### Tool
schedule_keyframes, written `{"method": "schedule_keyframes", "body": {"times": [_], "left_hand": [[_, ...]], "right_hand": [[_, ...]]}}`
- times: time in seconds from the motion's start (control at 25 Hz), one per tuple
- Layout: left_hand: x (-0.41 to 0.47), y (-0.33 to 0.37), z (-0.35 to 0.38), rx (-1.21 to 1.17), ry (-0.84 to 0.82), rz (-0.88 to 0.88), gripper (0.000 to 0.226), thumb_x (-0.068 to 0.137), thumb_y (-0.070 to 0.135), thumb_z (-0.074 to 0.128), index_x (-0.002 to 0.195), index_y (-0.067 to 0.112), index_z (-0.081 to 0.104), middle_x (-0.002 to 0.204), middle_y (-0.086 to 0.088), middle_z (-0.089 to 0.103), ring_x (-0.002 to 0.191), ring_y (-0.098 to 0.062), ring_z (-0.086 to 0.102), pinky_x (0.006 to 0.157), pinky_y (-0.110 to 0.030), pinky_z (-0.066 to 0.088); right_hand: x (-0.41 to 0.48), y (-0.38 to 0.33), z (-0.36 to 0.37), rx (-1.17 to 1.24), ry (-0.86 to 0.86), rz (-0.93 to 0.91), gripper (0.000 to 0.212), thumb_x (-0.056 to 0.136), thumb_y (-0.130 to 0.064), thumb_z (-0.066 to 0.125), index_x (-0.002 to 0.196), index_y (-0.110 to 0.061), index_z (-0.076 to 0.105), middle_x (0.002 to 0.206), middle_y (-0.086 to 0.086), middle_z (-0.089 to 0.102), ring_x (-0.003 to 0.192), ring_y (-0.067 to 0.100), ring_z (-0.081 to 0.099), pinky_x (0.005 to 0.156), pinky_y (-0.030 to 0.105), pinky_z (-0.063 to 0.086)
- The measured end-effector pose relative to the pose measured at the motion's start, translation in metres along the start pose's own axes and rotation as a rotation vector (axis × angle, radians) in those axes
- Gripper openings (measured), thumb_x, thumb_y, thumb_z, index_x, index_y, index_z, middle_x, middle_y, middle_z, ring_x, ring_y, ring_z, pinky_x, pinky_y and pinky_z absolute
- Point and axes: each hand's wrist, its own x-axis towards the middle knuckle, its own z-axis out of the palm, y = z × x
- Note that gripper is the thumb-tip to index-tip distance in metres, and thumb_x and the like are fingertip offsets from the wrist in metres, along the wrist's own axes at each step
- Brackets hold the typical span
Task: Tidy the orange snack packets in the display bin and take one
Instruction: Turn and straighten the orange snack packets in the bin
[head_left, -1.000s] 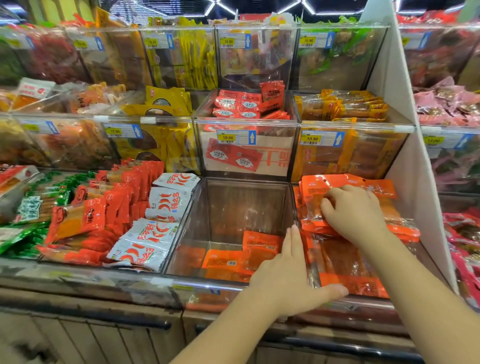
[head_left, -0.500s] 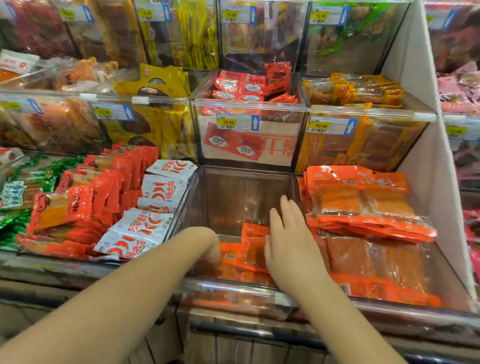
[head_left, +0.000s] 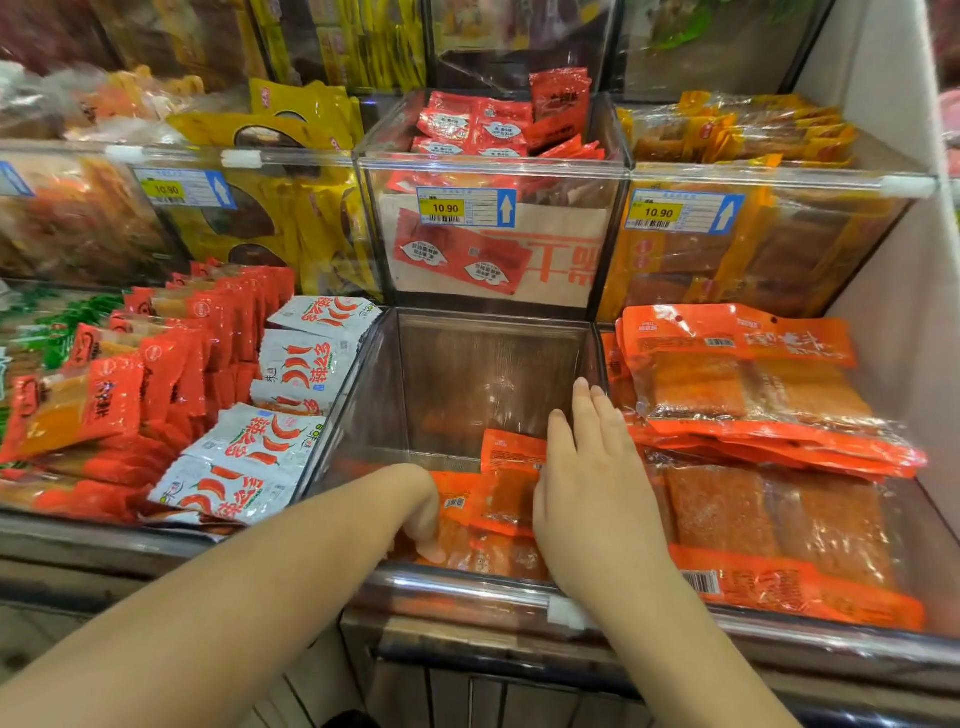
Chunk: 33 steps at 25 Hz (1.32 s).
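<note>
The right hand (head_left: 592, 499) is held flat, fingers straight, against the orange snack packets (head_left: 506, 501). The left hand (head_left: 423, 519) is bent down onto them; whether one is gripped cannot be told. At least three packets are counted, glossy orange, lying at the front of one clear display bin (head_left: 467, 384).

Right hand (head_left: 592, 483) off neighbouring stack (head_left: 753, 395), left hand (head_left: 423, 514) off rim (head_left: 457, 584); both into display bin (head_left: 467, 374).
</note>
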Motion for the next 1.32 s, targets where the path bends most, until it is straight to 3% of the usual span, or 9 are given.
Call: {"method": "schedule_keyframes", "body": {"times": [0.12, 0.16, 0.32, 0.6, 0.76, 0.92, 1.08, 1.2, 1.32], "left_hand": [[-0.001, 0.0, 0.002, 0.01, -0.029, -0.04, 0.048, 0.105, 0.044, 0.049, 0.119, -0.001, 0.054, 0.104, -0.005, 0.054, 0.093, -0.017, 0.056, 0.108, -0.03, 0.041], [-0.007, 0.0, 0.001, 0.0, -0.01, -0.061, 0.044, 0.107, 0.042, 0.046, 0.12, 0.001, 0.055, 0.102, -0.004, 0.056, 0.097, -0.016, 0.057, 0.106, -0.03, 0.041], [-0.018, 0.014, 0.001, 0.031, 0.087, -0.005, 0.066, 0.108, 0.049, 0.039, 0.154, 0.002, 0.03, 0.156, -0.015, 0.039, 0.141, -0.03, 0.043, 0.113, -0.037, 0.037], [-0.017, 0.024, -0.003, 0.223, 0.079, 0.039, 0.061, 0.106, 0.038, 0.05, 0.156, 0.008, 0.032, 0.157, -0.014, 0.04, 0.142, -0.032, 0.043, 0.115, -0.04, 0.036], [0.024, 0.008, -0.008, 0.2, 0.1, 0.253, 0.087, 0.084, 0.043, 0.076, 0.156, 0.041, 0.028, 0.157, -0.003, 0.041, 0.137, -0.032, 0.046, 0.114, -0.054, 0.039], [-0.064, -0.014, -0.015, -0.057, 0.509, 0.196, 0.076, 0.079, 0.044, 0.082, 0.142, 0.015, 0.051, 0.139, -0.01, 0.057, 0.124, -0.029, 0.059, 0.103, -0.037, 0.05], [-0.121, -0.045, 0.001, -0.7, 0.981, 0.409, 0.073, 0.067, 0.048, 0.09, 0.12, 0.023, 0.046, 0.108, 0.01, 0.057, 0.098, -0.012, 0.061, 0.073, -0.024, 0.051], [-0.141, -0.039, 0.025, -1.1, 0.996, 0.706, 0.072, 0.062, 0.045, 0.095, 0.115, 0.033, 0.048, 0.11, 0.017, 0.064, 0.098, 0.002, 0.063, 0.08, -0.021, 0.054], [-0.14, -0.027, 0.041, -1.255, 0.911, 0.874, 0.066, 0.068, 0.031, 0.094, 0.117, 0.035, 0.049, 0.116, 0.012, 0.068, 0.102, 0.003, 0.067, 0.082, -0.022, 0.057]], "right_hand": [[-0.001, 0.0, -0.002, 0.029, 0.001, 0.006, 0.06, 0.106, -0.025, 0.042, 0.161, -0.01, 0.02, 0.17, 0.015, -0.004, 0.158, 0.029, -0.005, 0.129, 0.042, 0.006], [-0.002, 0.0, -0.003, 0.039, -0.007, 0.008, 0.06, 0.107, -0.025, 0.04, 0.161, -0.011, 0.018, 0.17, 0.014, -0.006, 0.158, 0.028, -0.007, 0.129, 0.042, 0.006], [-0.005, -0.001, -0.009, 0.089, -0.013, 0.022, 0.06, 0.107, -0.027, 0.04, 0.161, -0.015, 0.016, 0.171, 0.01, -0.006, 0.158, 0.024, -0.008, 0.129, 0.039, 0.005], [-0.004, -0.001, -0.013, 0.121, -0.03, 0.05, 0.06, 0.108, -0.026, 0.042, 0.161, -0.018, 0.016, 0.171, 0.005, -0.006, 0.158, 0.022, -0.009, 0.129, 0.039, 0.007], [-0.003, 0.001, -0.012, 0.175, 0.007, 0.056, 0.057, 0.108, -0.025, 0.042, 0.16, -0.019, 0.021, 0.171, 0.003, 0.002, 0.158, 0.019, -0.005, 0.129, 0.037, 0.01], [-0.005, 0.006, -0.009, 0.255, 0.086, 0.023, 0.052, 0.107, -0.023, 0.041, 0.158, -0.018, 0.03, 0.169, 0.0, 0.017, 0.157, 0.015, 0.006, 0.126, 0.03, 0.012], [-0.009, 0.009, -0.013, 0.594, 0.224, -0.045, 0.041, 0.106, -0.038, 0.046, 0.146, -0.028, 0.047, 0.147, -0.016, 0.048, 0.136, -0.006, 0.038, 0.111, 0.012, 0.03], [-0.011, 0.007, -0.023, 1.026, 0.084, -0.019, 0.031, 0.098, -0.048, 0.058, 0.128, -0.038, 0.06, 0.116, -0.02, 0.069, 0.108, -0.008, 0.061, 0.093, 0.018, 0.05], [-0.01, 0.008, -0.03, 1.128, 0.048, -0.057, 0.012, 0.1, -0.037, 0.06, 0.096, -0.035, 0.072, 0.089, -0.011, 0.074, 0.086, 0.002, 0.069, 0.076, 0.02, 0.053]]}}
